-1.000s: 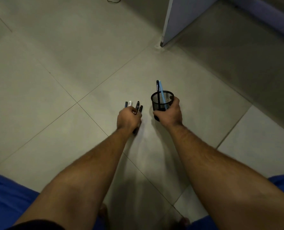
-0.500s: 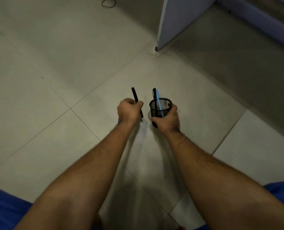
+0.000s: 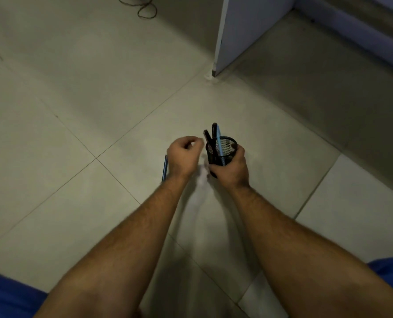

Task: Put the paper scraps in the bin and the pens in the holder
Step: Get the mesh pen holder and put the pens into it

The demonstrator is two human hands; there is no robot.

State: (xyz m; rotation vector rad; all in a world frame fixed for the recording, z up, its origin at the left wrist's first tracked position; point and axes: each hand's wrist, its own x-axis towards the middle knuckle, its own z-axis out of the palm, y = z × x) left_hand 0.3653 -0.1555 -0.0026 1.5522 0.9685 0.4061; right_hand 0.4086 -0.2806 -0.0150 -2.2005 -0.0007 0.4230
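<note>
Above the tiled floor (image 3: 76, 203), the right hand (image 3: 231, 171) is gripping the mesh holder (image 3: 223, 150), which is carrying two black pens (image 3: 208, 137) and a light-blue pen (image 3: 219, 145), while the left hand (image 3: 183, 157) is hanging loosely curled and empty beside it, above a blue pen (image 3: 164, 167).

Black pen (image 3: 207, 137) now in holder (image 3: 223, 152), out of left grip (image 3: 183, 158).

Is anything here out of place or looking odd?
Yes: one blue pen is outside the black mesh pen holder, partly hidden behind the left hand. Whether that hand holds it is unclear.
</note>
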